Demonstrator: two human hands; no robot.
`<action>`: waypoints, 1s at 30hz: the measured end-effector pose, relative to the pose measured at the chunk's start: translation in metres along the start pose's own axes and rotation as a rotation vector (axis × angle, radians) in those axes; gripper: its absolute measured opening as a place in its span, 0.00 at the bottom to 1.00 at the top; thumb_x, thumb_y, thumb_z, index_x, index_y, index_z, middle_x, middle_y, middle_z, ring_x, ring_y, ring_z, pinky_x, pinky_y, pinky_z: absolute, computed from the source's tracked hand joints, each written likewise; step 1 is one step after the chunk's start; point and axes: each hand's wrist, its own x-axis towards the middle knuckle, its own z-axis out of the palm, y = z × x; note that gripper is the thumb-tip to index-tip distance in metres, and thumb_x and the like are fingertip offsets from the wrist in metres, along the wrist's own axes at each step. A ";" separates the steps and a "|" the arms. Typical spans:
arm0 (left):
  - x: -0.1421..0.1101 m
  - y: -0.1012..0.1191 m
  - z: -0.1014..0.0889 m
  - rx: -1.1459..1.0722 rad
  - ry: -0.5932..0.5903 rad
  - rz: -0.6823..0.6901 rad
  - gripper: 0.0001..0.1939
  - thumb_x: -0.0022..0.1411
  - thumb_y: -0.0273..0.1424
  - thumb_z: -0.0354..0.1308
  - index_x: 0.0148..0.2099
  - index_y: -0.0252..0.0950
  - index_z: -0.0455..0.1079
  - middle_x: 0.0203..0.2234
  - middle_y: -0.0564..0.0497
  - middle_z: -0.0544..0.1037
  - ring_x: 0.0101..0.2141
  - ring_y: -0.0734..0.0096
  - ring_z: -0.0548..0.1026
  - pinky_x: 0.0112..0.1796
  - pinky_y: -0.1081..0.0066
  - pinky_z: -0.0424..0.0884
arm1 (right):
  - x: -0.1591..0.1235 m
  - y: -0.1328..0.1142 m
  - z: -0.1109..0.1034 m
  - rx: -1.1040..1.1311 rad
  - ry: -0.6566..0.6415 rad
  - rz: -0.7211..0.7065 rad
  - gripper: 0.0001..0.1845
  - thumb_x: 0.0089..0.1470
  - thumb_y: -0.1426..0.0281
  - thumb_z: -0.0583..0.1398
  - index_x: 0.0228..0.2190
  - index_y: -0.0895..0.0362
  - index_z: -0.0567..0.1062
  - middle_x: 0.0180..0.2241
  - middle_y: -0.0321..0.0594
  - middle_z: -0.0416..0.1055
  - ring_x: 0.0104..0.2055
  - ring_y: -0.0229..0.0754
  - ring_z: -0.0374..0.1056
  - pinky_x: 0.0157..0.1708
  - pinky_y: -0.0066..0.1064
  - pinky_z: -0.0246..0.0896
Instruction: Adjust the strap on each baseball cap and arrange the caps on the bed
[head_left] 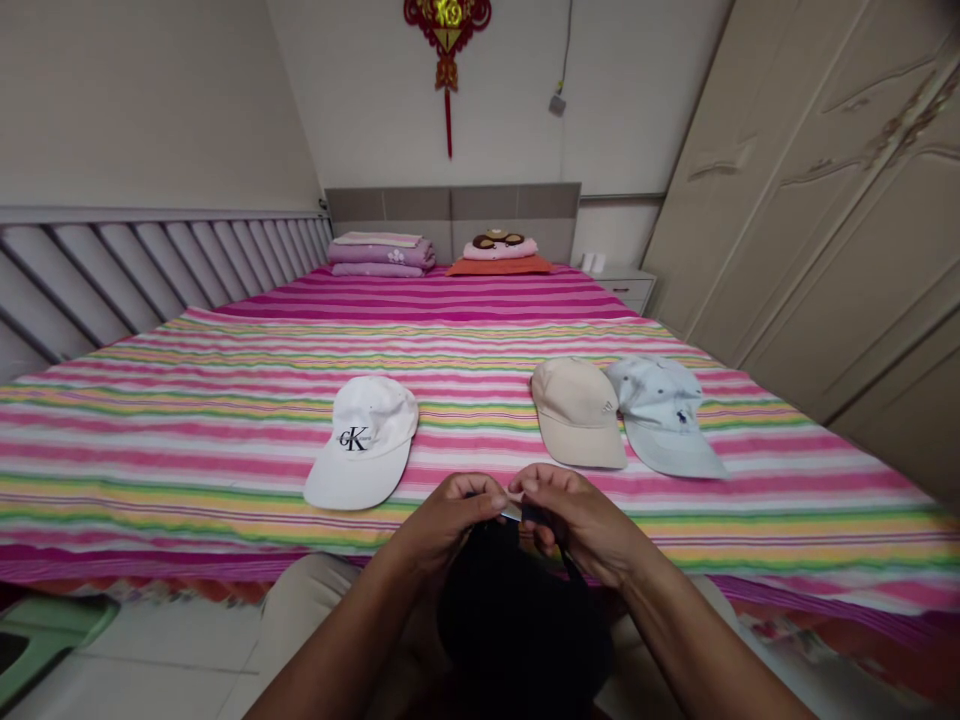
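A black cap (525,625) lies over my lap at the near edge of the bed, its crown toward me. My left hand (466,510) pinches the left part of the cap's back strap between thumb and fingers. On the other side, my right hand (566,510) grips the strap's right part, and a small pale or shiny piece shows between the two hands. Beyond them on the bed sit a white cap (371,440) with black CK letters to the left, and a beige cap (576,412) touching a light blue cap (664,415) to the right.
The bed has a striped sheet (465,370). Folded purple bedding (382,256) and a pink and orange stack (499,258) lie by the headboard (517,210). A wardrobe (825,180) stands right, a slatted rail (150,265) left, a green stool (56,640) at lower left.
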 end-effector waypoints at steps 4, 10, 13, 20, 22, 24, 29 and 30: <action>0.001 -0.003 -0.002 -0.109 0.007 0.019 0.08 0.48 0.31 0.61 0.25 0.31 0.68 0.19 0.52 0.71 0.22 0.77 0.67 0.27 0.75 0.59 | 0.002 0.000 -0.011 -0.057 -0.087 0.035 0.20 0.47 0.55 0.57 0.27 0.61 0.71 0.16 0.34 0.67 0.15 0.30 0.58 0.15 0.21 0.51; 0.001 -0.001 -0.003 -0.115 0.029 0.001 0.07 0.46 0.30 0.62 0.24 0.30 0.69 0.17 0.53 0.70 0.20 0.79 0.66 0.24 0.78 0.58 | 0.003 0.002 -0.016 -0.123 -0.007 0.049 0.14 0.39 0.63 0.65 0.21 0.61 0.70 0.14 0.29 0.61 0.14 0.26 0.53 0.14 0.19 0.46; 0.001 0.001 -0.002 -0.105 0.019 -0.020 0.07 0.45 0.29 0.62 0.24 0.30 0.68 0.17 0.53 0.70 0.19 0.80 0.65 0.23 0.79 0.57 | 0.005 0.002 -0.014 -0.093 0.016 0.043 0.12 0.37 0.65 0.65 0.19 0.61 0.70 0.12 0.27 0.58 0.13 0.25 0.49 0.13 0.19 0.41; 0.001 0.001 -0.001 -0.149 -0.013 -0.003 0.08 0.44 0.24 0.61 0.29 0.33 0.64 0.17 0.57 0.67 0.18 0.82 0.63 0.21 0.79 0.56 | 0.005 0.005 -0.013 -0.057 -0.023 0.018 0.13 0.42 0.64 0.63 0.18 0.61 0.68 0.11 0.27 0.57 0.12 0.25 0.47 0.13 0.20 0.37; 0.001 0.001 -0.001 -0.153 -0.016 0.021 0.10 0.42 0.22 0.61 0.29 0.33 0.64 0.19 0.56 0.68 0.19 0.82 0.64 0.22 0.79 0.57 | 0.004 0.005 -0.012 -0.036 -0.035 0.017 0.13 0.42 0.65 0.62 0.18 0.61 0.68 0.11 0.27 0.57 0.12 0.25 0.46 0.13 0.20 0.37; 0.002 0.001 -0.001 -0.155 0.000 0.060 0.10 0.41 0.21 0.61 0.28 0.33 0.63 0.19 0.56 0.69 0.20 0.82 0.64 0.22 0.80 0.57 | 0.004 0.004 -0.010 -0.009 -0.037 0.019 0.12 0.42 0.66 0.62 0.19 0.61 0.68 0.10 0.26 0.56 0.12 0.25 0.45 0.12 0.19 0.37; 0.001 0.004 -0.003 -0.229 -0.009 0.065 0.10 0.41 0.20 0.61 0.28 0.32 0.64 0.19 0.55 0.69 0.20 0.82 0.65 0.23 0.79 0.59 | 0.005 0.005 -0.016 0.029 -0.107 0.040 0.13 0.45 0.63 0.61 0.21 0.62 0.70 0.14 0.31 0.63 0.13 0.27 0.53 0.13 0.19 0.44; 0.001 0.006 -0.004 -0.261 -0.013 0.058 0.10 0.41 0.21 0.61 0.28 0.32 0.63 0.19 0.55 0.69 0.20 0.81 0.66 0.24 0.79 0.60 | 0.006 0.006 -0.020 0.039 -0.157 0.059 0.15 0.47 0.61 0.60 0.24 0.62 0.71 0.16 0.34 0.66 0.14 0.29 0.57 0.14 0.20 0.47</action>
